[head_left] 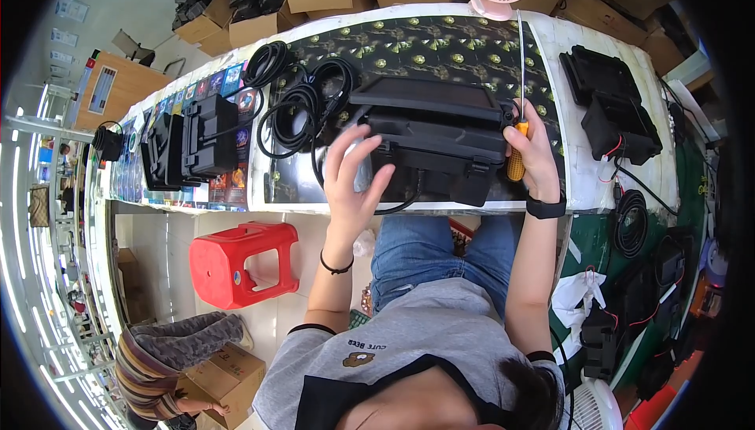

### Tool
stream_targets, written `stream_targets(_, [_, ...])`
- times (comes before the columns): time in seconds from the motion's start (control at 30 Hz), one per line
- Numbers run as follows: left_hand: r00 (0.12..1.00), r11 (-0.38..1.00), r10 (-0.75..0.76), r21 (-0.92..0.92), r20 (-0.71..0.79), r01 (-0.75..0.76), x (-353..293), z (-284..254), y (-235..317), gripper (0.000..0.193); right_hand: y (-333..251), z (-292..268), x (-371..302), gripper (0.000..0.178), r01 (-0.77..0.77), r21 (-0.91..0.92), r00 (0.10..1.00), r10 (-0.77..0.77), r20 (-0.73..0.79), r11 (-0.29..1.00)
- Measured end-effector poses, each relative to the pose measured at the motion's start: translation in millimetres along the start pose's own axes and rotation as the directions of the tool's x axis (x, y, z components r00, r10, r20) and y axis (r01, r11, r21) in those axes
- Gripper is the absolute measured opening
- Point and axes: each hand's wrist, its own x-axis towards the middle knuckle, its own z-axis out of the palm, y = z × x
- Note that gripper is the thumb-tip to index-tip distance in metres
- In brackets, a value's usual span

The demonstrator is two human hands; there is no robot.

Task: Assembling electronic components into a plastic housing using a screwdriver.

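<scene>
So the black latched case [444,137] sits mid-frame on the tabletop [557,46], long side toward the person's lap, I'd guess so both ends are easy to reach. Left hand [351,182] is loose, holding nothing, fingers spread by the case's left end; can't tell if the fingertips actually touch it. Right hand [536,155] is wrapped round the yellow handle of a screwdriver [516,166], just beside the case's right end. Shaft points to the top of the frame, which looks like it keeps the tip off the case. Black coiled cables [297,119] lie left of it, probably looped to stop them sprawling. Another case [621,127] lies open at upper right, red wire showing.
</scene>
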Motion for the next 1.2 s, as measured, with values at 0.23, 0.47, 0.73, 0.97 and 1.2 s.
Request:
stream_targets(0.23, [0.989,0.999,0.031,0.042,-0.145,-0.025,10.6,3.1,3.0,0.04,0.4,-0.5,1.3,0.049,-0.011,-0.019,1.0,0.011,0.002,1.0])
stream_targets(0.47, [0.996,0.971,-0.067,0.224,-0.064,0.08,-0.4,0.6,25.9,0.043,-1.9,2.1,-2.5,0.043,0.001,0.01,1.0,-0.001,0.016,1.0])
stream_targets(0.73, [0.99,0.987,-0.126,-0.094,0.063,0.132,12.3,-12.9,30.6,0.049,-1.2,2.8,-1.3,0.038,0.014,0.011,1.0,-0.014,0.021,1.0])
stream_targets(0.97, [0.97,0.991,0.13,-0.045,0.203,-0.124,19.1,-13.0,22.0,0.066,1.3,-1.3,3.5,0.035,0.001,-0.035,1.0,-0.001,0.005,0.999])
stream_targets(1.2, [0.933,0.983,0.183,-0.082,0.309,-0.165,14.3,-5.7,-5.8,0.074,13.8,15.5,-9.7,0.027,0.172,-0.236,0.896,-0.251,-0.365,0.956])
